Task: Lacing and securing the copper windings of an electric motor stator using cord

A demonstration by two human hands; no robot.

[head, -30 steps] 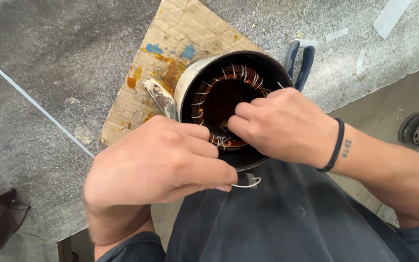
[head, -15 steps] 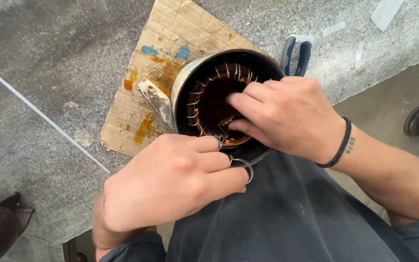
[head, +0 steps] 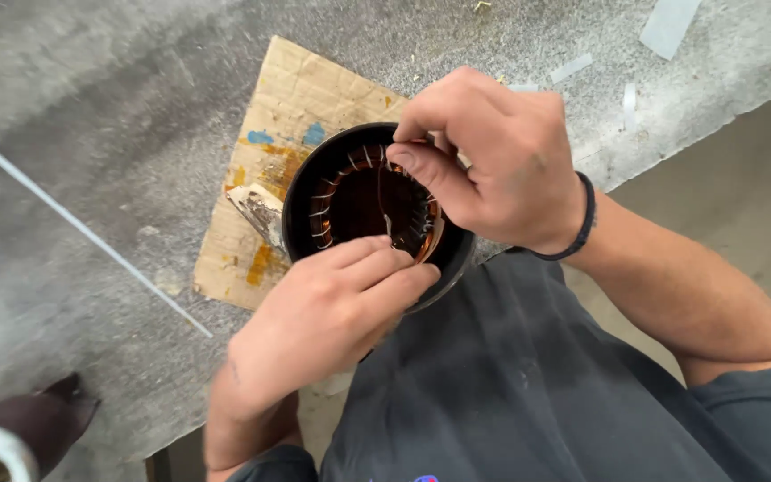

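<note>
Head view: grey concrete bench (head: 91, 107) with a stained cardboard sheet (head: 305, 98), bare floor beyond its edge at right. Round motor stator (head: 363, 201) sits on the cardboard at the bench edge. Left hand (head: 332, 321) curled on its near rim, fingers together. Right hand (head: 493, 152) above the far rim, fingertips pinched on a thin wire (head: 384, 192).
</note>
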